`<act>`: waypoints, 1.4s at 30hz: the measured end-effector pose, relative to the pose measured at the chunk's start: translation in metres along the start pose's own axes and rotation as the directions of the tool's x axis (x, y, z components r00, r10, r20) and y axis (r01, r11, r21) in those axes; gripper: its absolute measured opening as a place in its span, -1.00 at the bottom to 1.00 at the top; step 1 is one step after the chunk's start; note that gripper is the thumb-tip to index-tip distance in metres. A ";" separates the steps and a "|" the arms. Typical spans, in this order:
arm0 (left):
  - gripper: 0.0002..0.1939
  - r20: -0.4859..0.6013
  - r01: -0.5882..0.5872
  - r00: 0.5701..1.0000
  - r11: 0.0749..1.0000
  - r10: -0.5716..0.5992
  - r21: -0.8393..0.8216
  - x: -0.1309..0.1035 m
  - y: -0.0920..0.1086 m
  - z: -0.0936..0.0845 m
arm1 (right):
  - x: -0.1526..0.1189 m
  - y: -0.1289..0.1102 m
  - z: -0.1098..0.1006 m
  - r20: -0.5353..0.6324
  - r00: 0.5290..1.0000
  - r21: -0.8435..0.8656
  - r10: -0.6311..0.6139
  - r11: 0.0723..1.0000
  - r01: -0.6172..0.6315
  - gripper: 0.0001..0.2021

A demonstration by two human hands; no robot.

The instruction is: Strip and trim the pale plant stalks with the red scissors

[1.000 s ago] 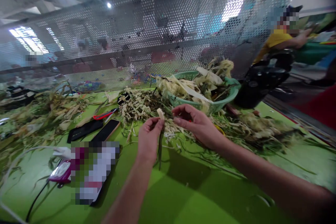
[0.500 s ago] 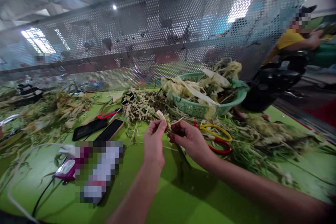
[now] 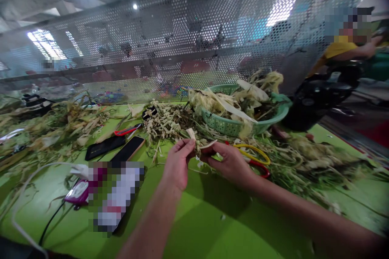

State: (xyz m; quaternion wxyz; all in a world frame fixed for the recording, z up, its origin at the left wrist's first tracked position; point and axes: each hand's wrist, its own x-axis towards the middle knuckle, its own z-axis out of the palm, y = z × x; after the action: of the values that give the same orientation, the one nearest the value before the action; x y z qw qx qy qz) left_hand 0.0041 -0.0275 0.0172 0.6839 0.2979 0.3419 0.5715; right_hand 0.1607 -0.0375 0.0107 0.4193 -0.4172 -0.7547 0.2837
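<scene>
Over the green tabletop, my left hand [image 3: 180, 160] pinches a small folded piece of pale dried husk [image 3: 191, 132] between thumb and fingers, with one end sticking up. My right hand [image 3: 231, 164] is closed on a thin strip of the same husk [image 3: 209, 144], just right of the left fingertips. Fingers partly hide where the strips meet. Scissors with yellow and red handles [image 3: 253, 153] lie beyond my right hand, which partly covers them. Cut husk pieces [image 3: 165, 119] are heaped just behind both hands.
A green basket [image 3: 223, 125] of husks and fibre stands behind. Dry leaves [image 3: 60, 125] pile up left; green stalks [image 3: 300, 178] lie right. Two phones [image 3: 129, 149], a red-handled tool [image 3: 127, 130] and a purple device with cables [image 3: 77, 192] are at left. A perforated screen [image 3: 170, 52] borders the back.
My right hand has shifted slightly right and lower over the scissors, and its strip has moved away from the left fingertips a little. White bits now show below the fingers and on the table.
</scene>
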 end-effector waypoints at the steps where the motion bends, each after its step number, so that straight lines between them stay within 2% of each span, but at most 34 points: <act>1: -0.78 0.002 -0.025 1.000 0.999 0.025 0.038 0.000 0.000 0.000 | 0.002 0.000 -0.003 0.042 0.997 0.084 0.062 0.994 -0.066 -0.86; 4: -0.81 0.019 -0.088 0.996 0.981 0.086 0.170 -0.002 0.001 0.001 | 0.008 -0.003 -0.015 0.105 0.977 0.296 0.186 0.932 -0.210 -0.73; 7: -0.83 0.067 -0.146 0.989 0.939 0.132 0.311 -0.005 0.002 0.003 | 0.011 -0.011 -0.023 0.059 0.978 0.399 0.201 0.893 -0.207 -0.74; 11: -0.87 0.164 -0.240 0.970 0.832 0.181 0.500 -0.008 0.004 0.006 | 0.011 -0.020 -0.020 0.084 0.977 0.425 0.194 0.880 -0.211 -0.78; 15: -0.89 0.241 -0.328 0.944 0.715 0.225 0.617 -0.010 0.003 0.008 | 0.010 -0.021 -0.016 -0.037 0.976 0.356 0.214 0.916 -0.187 -0.79; 18: -0.85 0.229 -0.249 0.963 0.787 0.141 0.565 -0.009 0.000 0.009 | 0.009 -0.022 -0.017 -0.120 0.973 0.313 0.199 0.937 -0.153 -0.78; 21: -0.79 0.192 -0.153 0.979 0.868 0.068 0.473 -0.008 -0.003 0.010 | 0.009 -0.023 -0.018 -0.131 0.969 0.324 0.211 0.933 -0.159 -0.78; 26: -0.82 0.106 -0.135 0.989 0.924 0.104 0.357 -0.007 -0.004 0.009 | 0.011 -0.024 -0.018 -0.108 0.969 0.314 0.223 0.932 -0.180 -0.80; 31: -0.84 0.043 -0.109 0.994 0.947 0.101 0.304 -0.007 -0.003 0.009 | 0.009 -0.021 -0.014 -0.122 0.976 0.179 0.178 0.972 -0.155 -0.82; 37: -0.83 0.005 -0.071 0.997 0.966 0.072 0.248 -0.006 -0.007 0.009 | 0.006 -0.017 -0.010 -0.127 0.979 0.110 0.158 0.983 -0.145 -0.84; 39: -0.83 0.012 -0.060 0.998 0.967 0.059 0.247 -0.005 -0.007 0.008 | 0.008 -0.017 -0.012 -0.099 0.980 0.125 0.172 0.979 -0.160 -0.82; 42: -0.83 0.075 -0.112 0.993 0.941 0.093 0.319 -0.005 -0.007 0.007 | 0.010 -0.018 -0.018 -0.063 0.980 0.232 0.190 0.958 -0.171 -0.77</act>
State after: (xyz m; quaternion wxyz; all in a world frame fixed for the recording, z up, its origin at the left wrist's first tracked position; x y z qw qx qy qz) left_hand 0.0135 -0.0335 0.0167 0.6052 0.4398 0.3944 0.5336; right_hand 0.1661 -0.0364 0.0376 0.4676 -0.4458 -0.6580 0.3867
